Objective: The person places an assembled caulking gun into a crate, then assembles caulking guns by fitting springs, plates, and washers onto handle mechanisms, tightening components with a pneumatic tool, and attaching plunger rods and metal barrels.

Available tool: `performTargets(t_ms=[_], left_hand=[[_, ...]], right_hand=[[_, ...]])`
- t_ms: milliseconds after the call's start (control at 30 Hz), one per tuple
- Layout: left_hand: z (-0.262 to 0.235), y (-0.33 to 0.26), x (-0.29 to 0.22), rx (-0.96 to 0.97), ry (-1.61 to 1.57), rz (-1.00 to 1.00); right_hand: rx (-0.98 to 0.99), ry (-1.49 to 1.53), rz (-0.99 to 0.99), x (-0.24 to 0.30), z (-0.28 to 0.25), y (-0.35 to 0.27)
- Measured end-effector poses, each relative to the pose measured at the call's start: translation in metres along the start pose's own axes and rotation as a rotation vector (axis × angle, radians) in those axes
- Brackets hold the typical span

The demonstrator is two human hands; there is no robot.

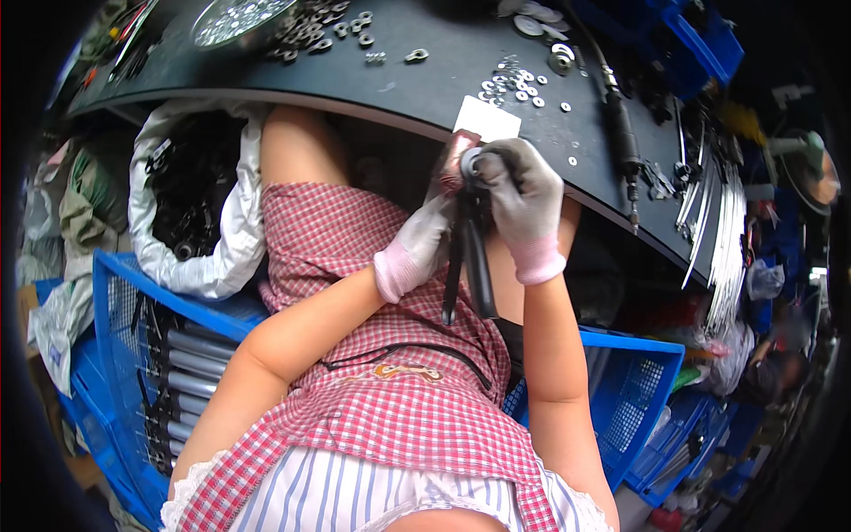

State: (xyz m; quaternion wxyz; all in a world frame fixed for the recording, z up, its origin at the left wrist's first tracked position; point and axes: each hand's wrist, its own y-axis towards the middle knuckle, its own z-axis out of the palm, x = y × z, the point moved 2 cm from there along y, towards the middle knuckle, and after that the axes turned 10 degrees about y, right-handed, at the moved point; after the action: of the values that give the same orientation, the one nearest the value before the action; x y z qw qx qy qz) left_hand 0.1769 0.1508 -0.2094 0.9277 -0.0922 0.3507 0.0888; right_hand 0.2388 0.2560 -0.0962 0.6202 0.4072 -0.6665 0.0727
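My left hand (424, 235), in a white glove with a pink cuff, is closed round the upper end of a black part with two long bars (479, 266) that hang down over my lap. Reddish-brown material (457, 160) shows at its fingertips; whether it is glove or part I cannot tell. My right hand (525, 195), gloved likewise, has darkened fingers bent and pressed against a grey metal ring (469, 161) at the top of that part. Just beyond both hands, a white card or block (487, 119) lies at the table's near edge.
On the dark table (425, 97) are loose washers (523, 89), metal fittings (324, 31), a bowl of small parts (239, 22) and a black air tool (623, 142). A white sack (146, 222) of black parts and blue crates (111, 284) flank my legs.
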Motion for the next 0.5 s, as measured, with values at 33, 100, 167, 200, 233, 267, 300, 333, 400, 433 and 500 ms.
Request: performTargets(t_ms=[33, 100, 167, 200, 233, 267, 300, 333, 400, 433, 500], left_hand=[[0.001, -0.007, -0.008, 0.046, 0.25, 0.101], [0.006, -0.014, -0.017, 0.05, 0.278, 0.094], [0.018, -0.016, -0.021, 0.021, 0.106, -0.058], [0.018, -0.013, -0.021, -0.021, 0.143, -0.079], [0.016, -0.012, -0.018, -0.033, 0.138, -0.08], [0.013, -0.012, -0.014, -0.051, 0.213, -0.074], [0.011, -0.012, -0.011, -0.068, 0.287, -0.069], [0.012, -0.014, -0.008, -0.069, 0.269, -0.059], [0.012, -0.012, -0.005, -0.085, 0.35, -0.001], [0.012, -0.011, -0.006, -0.097, 0.439, 0.062], [0.01, -0.013, -0.004, -0.094, 0.462, 0.017]], right_hand=[[0.011, -0.008, -0.019, -0.001, -0.002, 0.001], [0.019, -0.076, -0.065, -0.002, 0.0, 0.0], [0.015, -0.104, -0.104, 0.001, 0.003, -0.002], [-0.003, -0.121, -0.092, 0.003, 0.003, -0.001], [-0.022, -0.135, -0.081, 0.003, 0.005, 0.0], [-0.053, -0.118, -0.085, 0.004, 0.007, -0.001], [-0.067, -0.1, -0.069, 0.003, 0.007, -0.003], [-0.072, -0.069, -0.081, -0.001, 0.006, -0.004], [-0.073, -0.04, -0.087, -0.006, 0.004, -0.006], [-0.049, -0.074, -0.094, -0.006, 0.003, -0.005], [-0.021, -0.109, -0.098, -0.005, 0.005, -0.003]])
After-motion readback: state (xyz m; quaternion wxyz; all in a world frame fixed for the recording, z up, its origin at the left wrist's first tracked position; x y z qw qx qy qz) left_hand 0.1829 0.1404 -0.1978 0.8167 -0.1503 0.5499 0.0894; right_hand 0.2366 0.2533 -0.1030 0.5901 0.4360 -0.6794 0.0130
